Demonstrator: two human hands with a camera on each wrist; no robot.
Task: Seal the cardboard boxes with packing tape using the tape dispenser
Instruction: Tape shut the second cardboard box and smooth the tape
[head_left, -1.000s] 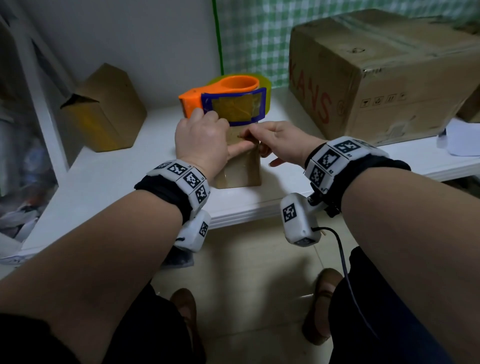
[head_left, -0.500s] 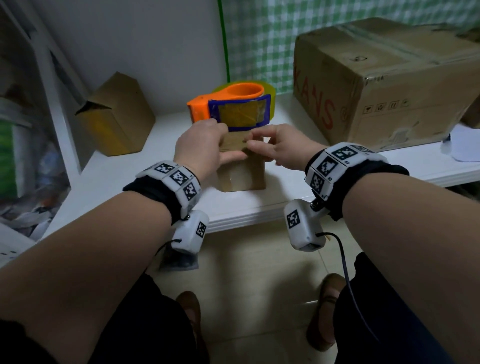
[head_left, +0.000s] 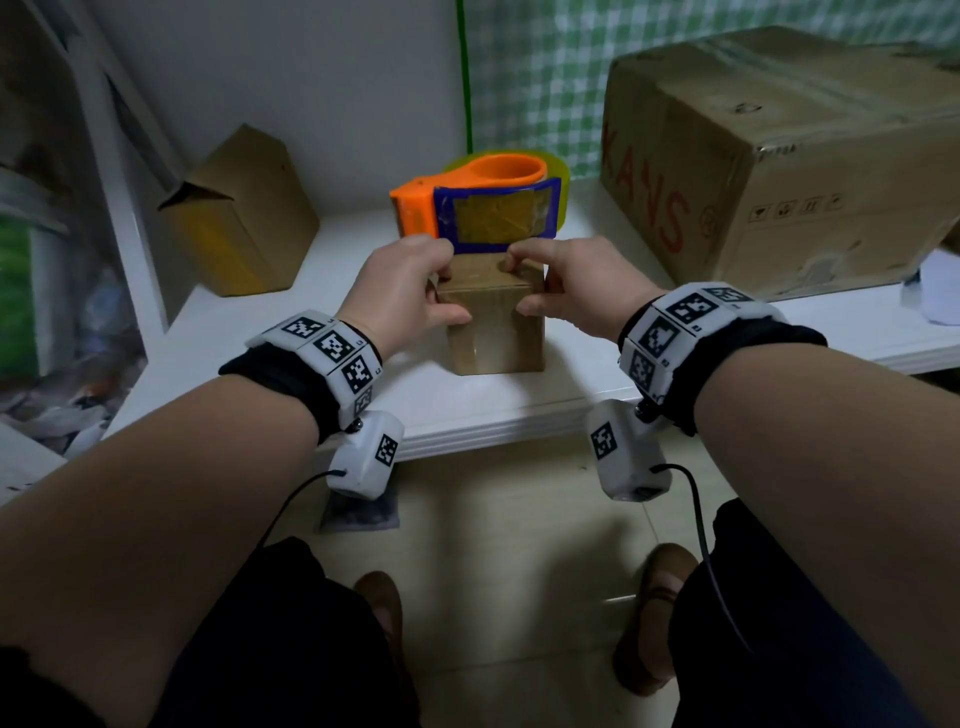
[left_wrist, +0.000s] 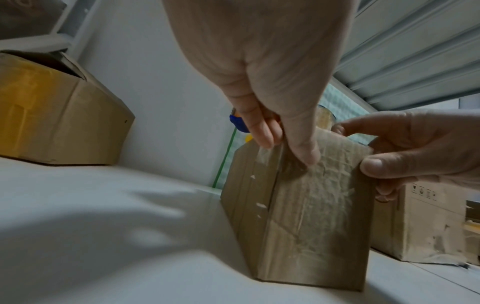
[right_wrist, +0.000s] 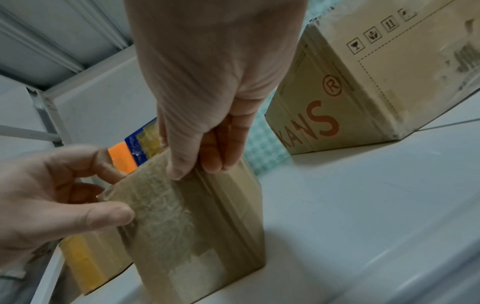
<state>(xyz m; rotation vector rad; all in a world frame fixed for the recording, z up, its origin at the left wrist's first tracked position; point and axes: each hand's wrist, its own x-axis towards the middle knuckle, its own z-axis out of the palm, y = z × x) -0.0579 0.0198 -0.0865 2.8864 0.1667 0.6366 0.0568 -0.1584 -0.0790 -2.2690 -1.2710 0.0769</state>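
Here a small box (head_left: 493, 322) stands upright near the front edge of a white table (head_left: 249, 332), against a pale wall and green checked cloth. The dispenser (head_left: 478, 208) sits just behind it, a big box (head_left: 779, 156) to the right, an open box (head_left: 239, 218) to the left. The left hand (head_left: 405, 291) and right hand (head_left: 571, 286) each grip the small box's top corners, thumbs on its taped front.

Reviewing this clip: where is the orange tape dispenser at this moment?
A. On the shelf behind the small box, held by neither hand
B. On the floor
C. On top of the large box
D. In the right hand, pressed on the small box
A. The tape dispenser sits on the shelf behind the small box, which the left hand and right hand both grip.
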